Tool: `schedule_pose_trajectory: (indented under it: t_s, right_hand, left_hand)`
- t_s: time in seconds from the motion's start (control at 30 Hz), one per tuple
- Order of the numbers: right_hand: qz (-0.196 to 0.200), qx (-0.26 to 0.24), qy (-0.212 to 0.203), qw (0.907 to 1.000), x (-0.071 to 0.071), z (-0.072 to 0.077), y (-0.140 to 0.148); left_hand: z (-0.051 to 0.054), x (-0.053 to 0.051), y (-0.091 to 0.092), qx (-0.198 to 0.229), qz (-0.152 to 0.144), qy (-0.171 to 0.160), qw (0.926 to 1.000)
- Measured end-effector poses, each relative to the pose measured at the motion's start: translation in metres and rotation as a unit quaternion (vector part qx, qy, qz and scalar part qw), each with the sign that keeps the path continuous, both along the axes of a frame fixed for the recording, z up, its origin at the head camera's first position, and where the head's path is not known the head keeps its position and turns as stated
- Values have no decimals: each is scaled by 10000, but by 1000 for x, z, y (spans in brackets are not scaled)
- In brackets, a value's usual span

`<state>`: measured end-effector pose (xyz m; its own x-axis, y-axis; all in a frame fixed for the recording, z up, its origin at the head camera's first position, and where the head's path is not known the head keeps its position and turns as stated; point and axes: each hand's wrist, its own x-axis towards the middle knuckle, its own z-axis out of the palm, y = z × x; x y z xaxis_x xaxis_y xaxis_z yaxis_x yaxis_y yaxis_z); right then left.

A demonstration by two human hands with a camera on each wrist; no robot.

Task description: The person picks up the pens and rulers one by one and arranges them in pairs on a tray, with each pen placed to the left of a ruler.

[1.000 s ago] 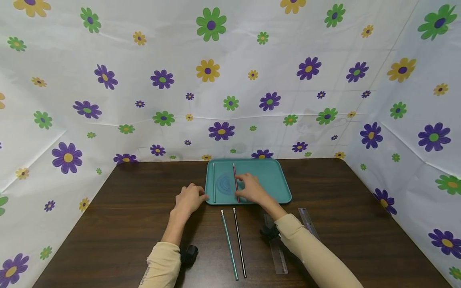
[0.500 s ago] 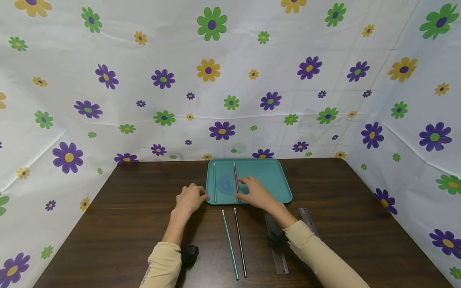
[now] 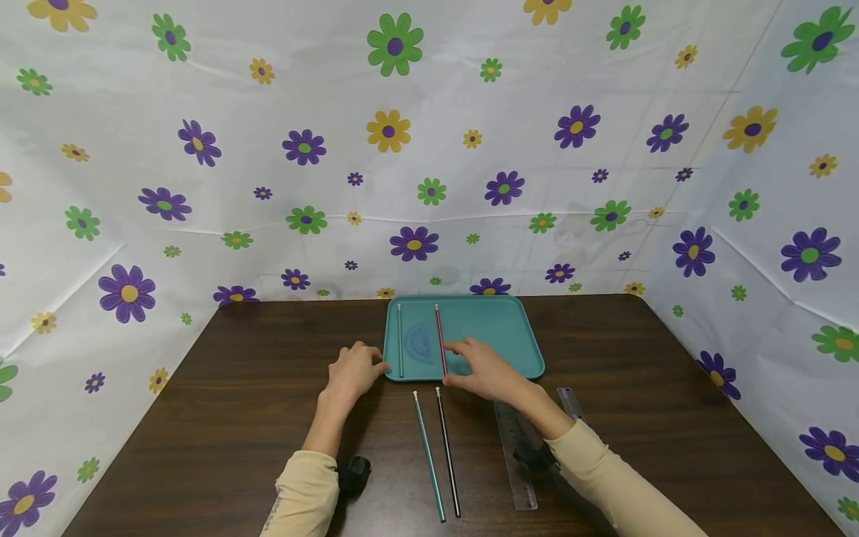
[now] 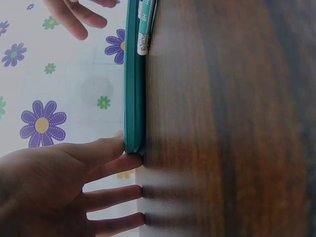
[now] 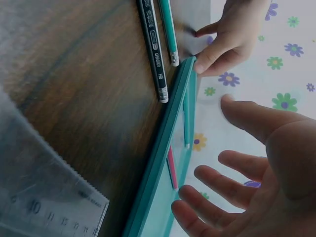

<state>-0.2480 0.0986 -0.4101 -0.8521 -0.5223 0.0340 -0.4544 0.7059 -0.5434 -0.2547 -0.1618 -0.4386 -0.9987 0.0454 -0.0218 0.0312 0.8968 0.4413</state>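
Observation:
A teal tray (image 3: 496,335) holds a teal pencil (image 3: 400,343), a blue protractor (image 3: 417,343) and a red pencil (image 3: 439,328). My left hand (image 3: 352,371) pinches the tray's near left corner between thumb and forefinger; in the left wrist view that hand (image 4: 54,177) has its other fingers spread against the table. My right hand (image 3: 493,373) hovers at the red pencil's near end, fingers apart. The right wrist view shows this hand (image 5: 266,182) holding nothing, clear of the red pencil (image 5: 172,168).
On the table (image 3: 268,418), in front of the tray, lie another teal pencil (image 3: 428,455) and a black pencil (image 3: 447,455). Two clear rulers lie to their right, one (image 3: 520,477) beside my right wrist, the other (image 3: 570,403) partly under the forearm. A flowered sheet (image 3: 443,201) stands behind.
My right hand has moved back toward me and slightly right, along the red pencil, which stays in place. The left hand has kept its hold on the tray.

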Motion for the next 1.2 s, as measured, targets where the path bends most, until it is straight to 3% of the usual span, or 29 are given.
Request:
schedule_pose_trajectory:
  t_s: [0.43, 0.77, 1.2]
  right_hand:
    - [109, 172, -361, 9991, 16, 2, 21]
    - [136, 342, -124, 9992, 25, -4, 38]
    - [298, 697, -284, 9967, 42, -1, 54]
  left_hand:
    - [-1, -1, 1, -3, -8, -40, 10000]
    - [-1, -1, 0, 17, 14, -15, 10000]
    - [-1, 0, 1, 75, 36, -27, 10000]
